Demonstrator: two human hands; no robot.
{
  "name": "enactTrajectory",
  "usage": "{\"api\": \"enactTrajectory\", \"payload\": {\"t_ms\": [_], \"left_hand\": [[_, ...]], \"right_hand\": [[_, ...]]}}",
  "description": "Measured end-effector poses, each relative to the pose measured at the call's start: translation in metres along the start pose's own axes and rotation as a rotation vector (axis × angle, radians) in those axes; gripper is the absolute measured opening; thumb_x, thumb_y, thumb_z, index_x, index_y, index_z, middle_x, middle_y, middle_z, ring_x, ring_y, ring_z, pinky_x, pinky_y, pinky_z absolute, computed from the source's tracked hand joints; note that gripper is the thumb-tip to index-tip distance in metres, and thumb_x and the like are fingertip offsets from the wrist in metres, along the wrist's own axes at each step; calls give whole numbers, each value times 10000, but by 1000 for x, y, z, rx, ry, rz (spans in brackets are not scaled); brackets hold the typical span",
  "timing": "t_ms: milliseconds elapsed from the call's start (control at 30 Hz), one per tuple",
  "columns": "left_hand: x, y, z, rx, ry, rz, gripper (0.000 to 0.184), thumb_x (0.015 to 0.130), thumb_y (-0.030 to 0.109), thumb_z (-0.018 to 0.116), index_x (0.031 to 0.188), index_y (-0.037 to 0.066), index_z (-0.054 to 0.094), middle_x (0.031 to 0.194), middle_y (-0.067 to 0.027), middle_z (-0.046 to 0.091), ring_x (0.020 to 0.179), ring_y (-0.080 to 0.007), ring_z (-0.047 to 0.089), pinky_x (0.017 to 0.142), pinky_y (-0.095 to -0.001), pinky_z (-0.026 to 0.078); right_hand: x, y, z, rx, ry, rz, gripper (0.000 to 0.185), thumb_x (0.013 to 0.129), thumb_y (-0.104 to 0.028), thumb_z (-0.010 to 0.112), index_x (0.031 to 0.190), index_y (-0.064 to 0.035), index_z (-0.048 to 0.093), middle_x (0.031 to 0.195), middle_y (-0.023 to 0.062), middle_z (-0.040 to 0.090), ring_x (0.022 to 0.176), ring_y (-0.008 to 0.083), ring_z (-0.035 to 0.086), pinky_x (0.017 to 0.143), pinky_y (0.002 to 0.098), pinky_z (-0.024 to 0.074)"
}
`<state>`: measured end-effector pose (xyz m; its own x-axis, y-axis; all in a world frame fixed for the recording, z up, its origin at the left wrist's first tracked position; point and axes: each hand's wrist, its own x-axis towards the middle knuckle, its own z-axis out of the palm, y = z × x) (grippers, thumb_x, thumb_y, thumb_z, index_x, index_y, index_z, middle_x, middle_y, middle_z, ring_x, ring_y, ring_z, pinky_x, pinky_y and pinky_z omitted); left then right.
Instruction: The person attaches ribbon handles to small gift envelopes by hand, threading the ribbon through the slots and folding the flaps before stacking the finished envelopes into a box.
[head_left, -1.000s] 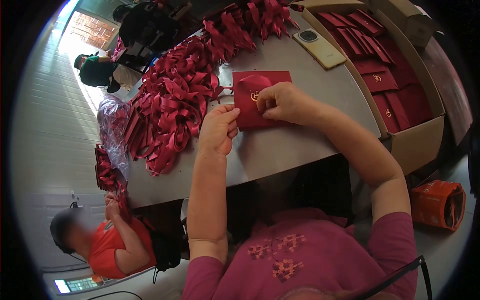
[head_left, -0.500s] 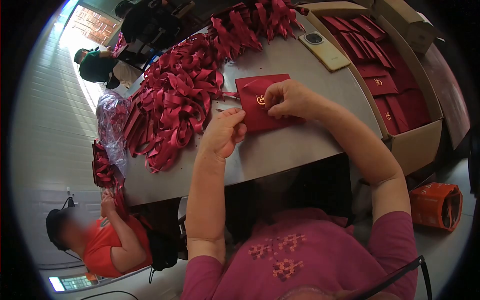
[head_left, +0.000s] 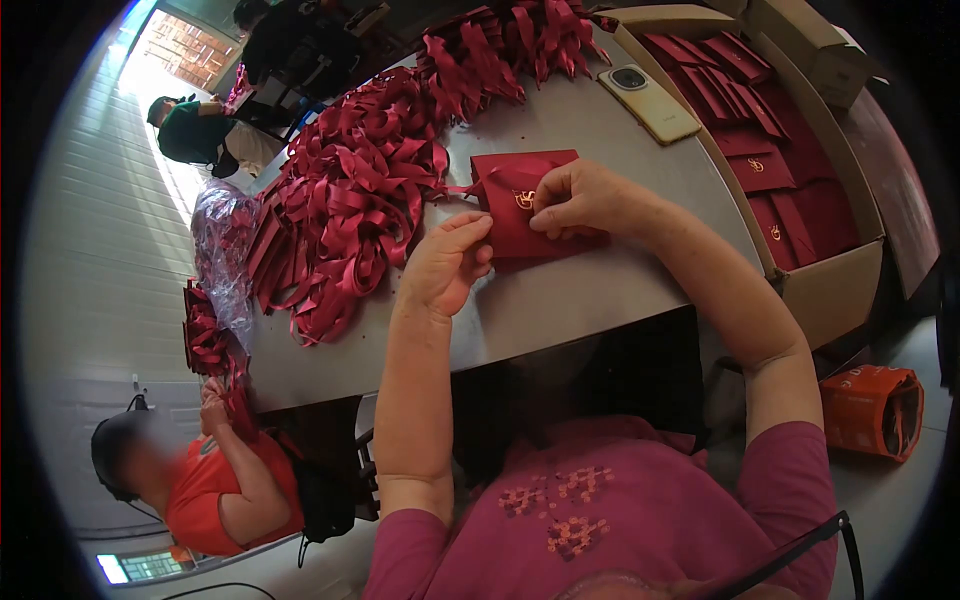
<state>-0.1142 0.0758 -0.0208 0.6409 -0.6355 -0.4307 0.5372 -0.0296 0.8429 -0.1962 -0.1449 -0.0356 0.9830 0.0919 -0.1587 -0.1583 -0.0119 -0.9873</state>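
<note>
A dark red paper bag (head_left: 520,238) with a gold logo lies flat on the metal table (head_left: 560,310). At its left edge is my left hand (head_left: 450,262), its thumb and fingers pinched together; what they hold, if anything, is too small to tell. Over the right part of the bag, beside the logo, my right hand (head_left: 583,203) is closed in a pinch, and its fingertips hide whatever is between them. A red ribbon (head_left: 462,190) runs from the bag's upper left towards a big heap of red ribbons (head_left: 350,180).
A yellow phone (head_left: 650,104) lies near the cardboard box (head_left: 825,292), which holds several red bags (head_left: 765,170). Clear plastic wrap (head_left: 222,250) is at the table's left end. A person in orange-red (head_left: 215,495) sits lower left; others are farther back. An orange bag (head_left: 865,410) stands lower right.
The bag and table appear shifted slightly right in the view since the first frame. Both hands stay pinched at the bag, with only small finger movements.
</note>
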Motion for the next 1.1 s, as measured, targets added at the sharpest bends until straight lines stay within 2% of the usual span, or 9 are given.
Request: {"api": "enactTrajectory", "payload": {"t_ms": [400,600,667,767,867,933,967,1033,1100], "left_hand": [[10,-8,0,115,63,62,133,797,14,673,925,40,645,723,39,589,566,-59,512,511,-213,387],[24,-15,11,603,282,241,123,739,73,653,835,9,612,674,-55,629,568,-160,587,524,-276,468],[28,-16,13,1159,449,444,182,709,103,647,843,-13,610,700,-139,650,618,-249,624,611,-350,515],[34,-25,31,1513,653,628,214,697,124,641,845,-28,608,732,-204,645,662,-323,630,689,-396,523],[49,-28,12,1433,588,644,168,744,138,656,814,-7,609,697,-141,637,614,-247,614,595,-361,507],[36,-1,3,665,224,85,117,805,144,654,791,34,616,671,-49,597,567,-151,561,506,-296,456],[28,3,5,447,166,81,56,850,107,651,816,72,624,662,30,539,550,-63,497,463,-219,375],[27,3,2,327,159,95,44,850,79,662,845,75,619,669,35,544,528,-57,477,450,-212,345],[29,2,0,204,143,111,70,850,51,673,873,79,614,676,41,548,506,-51,456,437,-204,315]], "right_hand": [[3,1,7,-308,90,-74,111,739,-20,678,835,18,635,721,69,650,613,122,628,542,260,512],[3,5,4,-336,16,-134,72,729,-23,648,797,1,643,706,58,642,584,109,595,533,265,484],[0,0,6,-346,16,-149,97,723,-30,644,814,2,652,715,63,648,616,122,608,565,277,493],[1,4,8,-410,40,-251,151,706,-38,640,848,6,669,746,91,663,686,169,633,640,305,506],[8,14,6,-551,113,-359,186,691,-46,646,867,4,683,792,131,676,747,234,648,708,333,510],[11,22,2,-630,168,-368,193,688,-52,652,870,-1,689,816,148,680,770,265,650,734,345,509],[13,26,1,-670,251,-455,174,700,-40,658,867,3,681,805,130,673,754,235,644,726,324,508],[14,24,4,-707,331,-546,156,712,-27,663,863,6,673,795,112,667,739,206,639,718,303,507],[12,18,3,-603,235,-361,131,715,-23,670,845,-3,668,780,91,659,748,171,629,711,289,497]]}}
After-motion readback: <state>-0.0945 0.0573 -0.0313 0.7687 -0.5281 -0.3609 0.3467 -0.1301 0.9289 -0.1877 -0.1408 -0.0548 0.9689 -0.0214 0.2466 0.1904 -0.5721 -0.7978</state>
